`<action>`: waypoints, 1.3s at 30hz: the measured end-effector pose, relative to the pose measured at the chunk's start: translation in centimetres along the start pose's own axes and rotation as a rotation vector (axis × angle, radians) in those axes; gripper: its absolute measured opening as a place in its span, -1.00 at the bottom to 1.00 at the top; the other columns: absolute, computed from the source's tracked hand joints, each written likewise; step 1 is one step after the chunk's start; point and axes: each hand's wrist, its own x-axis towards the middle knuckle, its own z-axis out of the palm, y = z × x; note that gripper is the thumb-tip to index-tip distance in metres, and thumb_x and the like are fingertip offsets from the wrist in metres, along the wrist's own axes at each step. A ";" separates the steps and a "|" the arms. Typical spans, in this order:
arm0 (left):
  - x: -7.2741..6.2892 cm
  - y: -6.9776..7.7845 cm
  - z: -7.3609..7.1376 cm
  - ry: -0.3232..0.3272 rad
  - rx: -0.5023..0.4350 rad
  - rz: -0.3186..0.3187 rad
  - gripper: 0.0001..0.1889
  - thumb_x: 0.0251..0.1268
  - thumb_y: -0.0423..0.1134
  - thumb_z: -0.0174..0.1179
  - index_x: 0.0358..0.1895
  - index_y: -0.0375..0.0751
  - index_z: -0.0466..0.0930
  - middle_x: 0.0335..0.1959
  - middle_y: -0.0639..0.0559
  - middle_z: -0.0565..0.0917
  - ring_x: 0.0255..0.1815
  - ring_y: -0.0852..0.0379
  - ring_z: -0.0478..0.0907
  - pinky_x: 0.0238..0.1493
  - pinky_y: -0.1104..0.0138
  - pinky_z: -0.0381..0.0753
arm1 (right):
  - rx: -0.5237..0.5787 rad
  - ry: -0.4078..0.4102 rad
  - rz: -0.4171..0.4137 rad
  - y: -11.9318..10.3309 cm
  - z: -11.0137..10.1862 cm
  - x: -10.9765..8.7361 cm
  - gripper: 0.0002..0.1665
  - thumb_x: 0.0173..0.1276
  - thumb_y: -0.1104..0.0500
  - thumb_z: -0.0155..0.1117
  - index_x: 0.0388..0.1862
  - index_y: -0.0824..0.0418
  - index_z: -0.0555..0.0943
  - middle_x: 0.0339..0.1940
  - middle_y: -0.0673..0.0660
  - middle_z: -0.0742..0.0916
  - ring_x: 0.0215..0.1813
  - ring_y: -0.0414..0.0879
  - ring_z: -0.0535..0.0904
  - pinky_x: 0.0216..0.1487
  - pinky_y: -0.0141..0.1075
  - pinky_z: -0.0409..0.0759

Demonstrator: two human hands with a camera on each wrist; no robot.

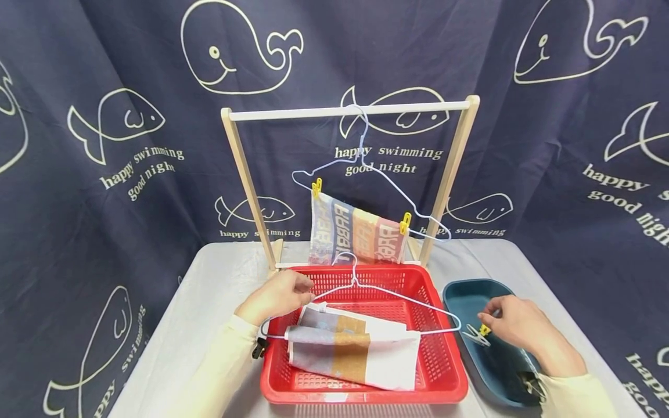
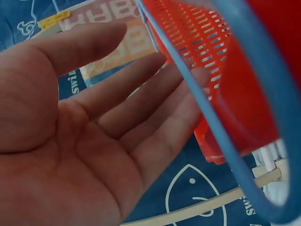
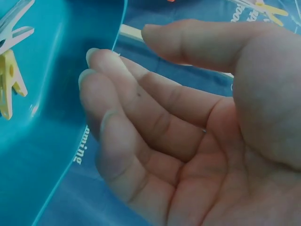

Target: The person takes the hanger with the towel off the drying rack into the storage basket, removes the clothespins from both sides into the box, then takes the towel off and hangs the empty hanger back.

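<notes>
My left hand (image 1: 279,297) is at the left arm of a light-blue hanger (image 1: 397,294), fingers loosely extended; in the left wrist view the hanger wire passes right by the fingertips, without a grip. That hanger lies across a red basket (image 1: 366,397), and a grey, brown and white cloth (image 1: 389,363) is draped over its lower bar. Over a dark teal tray (image 1: 499,366) hovers my right hand (image 1: 525,328), relaxed, with nothing between thumb and fingers. A yellow clothespin (image 3: 8,84) and white clothespins (image 1: 474,337) lie in the tray near its fingertips.
Behind the basket stands a wooden rack with a white rail (image 1: 292,114). From it a second hanger (image 1: 389,180) hangs tilted, carrying a lettered cloth (image 1: 360,229) clipped by yellow clothespins (image 1: 405,223). A dark printed curtain (image 1: 334,46) closes off the back.
</notes>
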 end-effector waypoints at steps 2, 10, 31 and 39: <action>0.0 0.2 0.1 -0.044 0.036 0.002 -0.71 0.30 -0.31 0.34 0.05 -0.34 0.74 -0.08 -0.07 0.80 0.03 0.02 0.73 0.20 0.05 0.64 | 0.005 0.003 -0.003 -0.2 -0.1 0.1 -0.80 0.31 0.04 0.42 -0.33 0.16 0.74 -0.47 0.01 0.70 -0.37 -0.01 0.56 -0.34 -0.09 0.52; 0.2 0.9 0.2 -0.119 0.134 0.019 -0.74 0.28 -0.35 0.33 0.01 -0.29 0.77 -0.12 -0.05 0.81 -0.11 0.08 0.70 0.14 0.05 0.64 | 0.038 0.014 -0.010 -1.5 -0.9 0.1 -0.73 0.33 0.00 0.41 -0.23 0.20 0.75 -0.40 0.04 0.75 -0.34 -0.03 0.63 -0.31 -0.05 0.61; 0.0 0.7 -0.1 -0.097 0.109 0.167 -0.74 0.09 -0.61 0.17 -0.46 -0.18 0.73 -0.60 0.14 0.64 -0.56 0.28 0.47 -0.38 0.36 0.51 | 0.051 0.034 -0.011 -2.5 -1.1 -0.1 -0.71 0.35 0.01 0.40 -0.16 0.21 0.75 -0.38 0.05 0.77 -0.31 -0.01 0.65 -0.28 -0.03 0.63; -0.4 0.7 -0.8 -0.135 -0.054 0.167 -0.74 0.26 -0.63 0.09 -0.46 -0.32 0.71 -0.59 0.06 0.65 -0.58 0.20 0.58 -0.54 0.44 0.52 | 0.071 0.077 -0.042 -2.8 -1.1 -0.5 -0.75 0.35 0.03 0.42 -0.16 0.18 0.75 -0.39 0.03 0.78 -0.33 -0.04 0.65 -0.32 -0.07 0.61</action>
